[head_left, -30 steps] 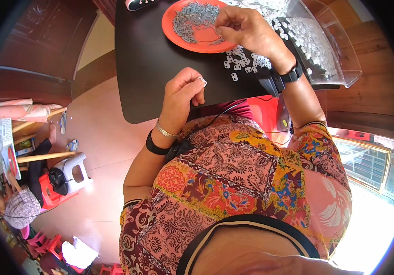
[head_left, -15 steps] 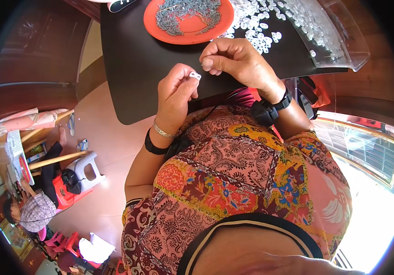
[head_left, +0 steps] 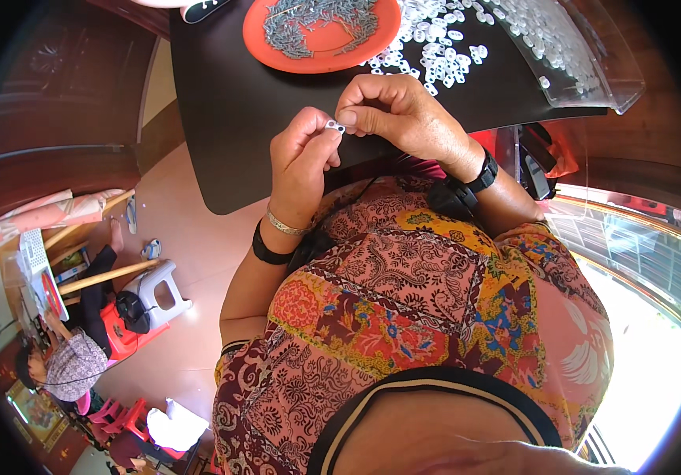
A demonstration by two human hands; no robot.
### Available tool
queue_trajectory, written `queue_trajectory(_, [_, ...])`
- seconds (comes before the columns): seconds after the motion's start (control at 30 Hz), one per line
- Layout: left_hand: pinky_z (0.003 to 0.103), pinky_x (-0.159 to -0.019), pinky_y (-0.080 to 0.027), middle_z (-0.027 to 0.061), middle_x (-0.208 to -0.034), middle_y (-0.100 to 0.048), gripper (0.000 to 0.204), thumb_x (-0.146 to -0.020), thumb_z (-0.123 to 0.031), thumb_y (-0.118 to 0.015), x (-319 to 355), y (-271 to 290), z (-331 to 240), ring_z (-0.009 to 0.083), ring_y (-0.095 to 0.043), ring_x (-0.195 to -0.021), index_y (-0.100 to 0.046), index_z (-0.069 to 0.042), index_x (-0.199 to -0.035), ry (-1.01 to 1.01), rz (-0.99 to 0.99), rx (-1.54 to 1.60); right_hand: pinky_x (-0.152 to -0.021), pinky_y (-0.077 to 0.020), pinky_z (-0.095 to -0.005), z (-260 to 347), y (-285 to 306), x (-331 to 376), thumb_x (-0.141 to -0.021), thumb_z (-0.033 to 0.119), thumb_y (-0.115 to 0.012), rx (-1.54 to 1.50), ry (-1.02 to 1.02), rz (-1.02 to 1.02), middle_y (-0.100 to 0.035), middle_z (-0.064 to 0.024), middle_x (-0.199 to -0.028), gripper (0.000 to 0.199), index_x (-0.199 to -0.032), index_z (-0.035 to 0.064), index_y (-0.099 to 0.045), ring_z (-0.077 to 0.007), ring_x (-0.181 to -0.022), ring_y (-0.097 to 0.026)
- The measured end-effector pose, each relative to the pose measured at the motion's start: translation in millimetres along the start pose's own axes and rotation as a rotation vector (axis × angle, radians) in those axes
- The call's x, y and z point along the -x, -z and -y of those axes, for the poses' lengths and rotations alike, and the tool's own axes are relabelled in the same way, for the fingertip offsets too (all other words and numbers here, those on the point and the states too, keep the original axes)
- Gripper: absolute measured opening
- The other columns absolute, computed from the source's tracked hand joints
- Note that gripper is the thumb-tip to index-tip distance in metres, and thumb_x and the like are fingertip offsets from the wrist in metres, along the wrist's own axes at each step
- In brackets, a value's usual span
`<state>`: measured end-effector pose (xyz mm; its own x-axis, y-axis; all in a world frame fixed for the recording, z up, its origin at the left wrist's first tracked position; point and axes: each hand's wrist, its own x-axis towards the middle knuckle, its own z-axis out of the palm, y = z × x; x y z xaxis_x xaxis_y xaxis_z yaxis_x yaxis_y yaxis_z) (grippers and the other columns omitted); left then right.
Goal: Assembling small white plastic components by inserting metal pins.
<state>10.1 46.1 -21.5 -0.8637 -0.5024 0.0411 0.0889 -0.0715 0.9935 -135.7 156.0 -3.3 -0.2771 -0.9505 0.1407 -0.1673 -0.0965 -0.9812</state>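
My left hand (head_left: 299, 162) is closed, with a small white plastic piece (head_left: 334, 126) pinched between thumb and forefinger. Dark openings show in that piece. My right hand (head_left: 407, 119) is pinched too, its thumb and fingertip right at the piece; whatever lies between them is hidden. Beyond the hands, an orange plate (head_left: 326, 37) carries many small grey screws (head_left: 286, 36). To its right, similar loose white pieces (head_left: 445, 57) are strewn over the black tabletop (head_left: 225, 119).
A clear plastic tray (head_left: 624, 91) full of white pieces stands at the table's right end. Far left, a co-worker (head_left: 79, 364) sits at another table, near a grey stool (head_left: 170, 285). A shoe (head_left: 204, 8) shows at the top left.
My right hand has moved left and slightly down, so its fingertips now meet the white piece. The left hand stays nearly in place.
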Motion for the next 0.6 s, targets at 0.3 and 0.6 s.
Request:
queue_trajectory(0.3, [0.021,-0.051,-0.035,-0.0007,-0.065,-0.050,0.012,-0.087,-0.011,-0.054,0.1,-0.7,0.3,0.0046,-0.044,-0.057,-0.054,-0.001,-0.079,-0.008,0.005,-0.017,-0.065,-0.0444,-0.0202,-0.3,-1.4,0.7,-0.091,0.009,-0.060,0.052,0.003,-0.031,-0.058,0.0023,-0.075,0.010,-0.086,0.0004,-0.060,-0.0044,-0.070,-0.051])
queue_trajectory(0.6, [0.022,-0.051,-0.037,0.0000,-0.065,-0.048,0.014,-0.086,-0.011,-0.054,-0.3,-2.9,4.4,0.0054,-0.044,-0.056,-0.051,0.000,-0.078,-0.046,-0.004,-0.054,-0.062,-0.0432,-0.0233,1.8,-3.5,0.9,-0.088,0.007,-0.061,0.221,0.050,-0.068,-0.059,-0.0003,-0.072,0.009,-0.082,0.0004,-0.060,-0.0061,-0.068,-0.051])
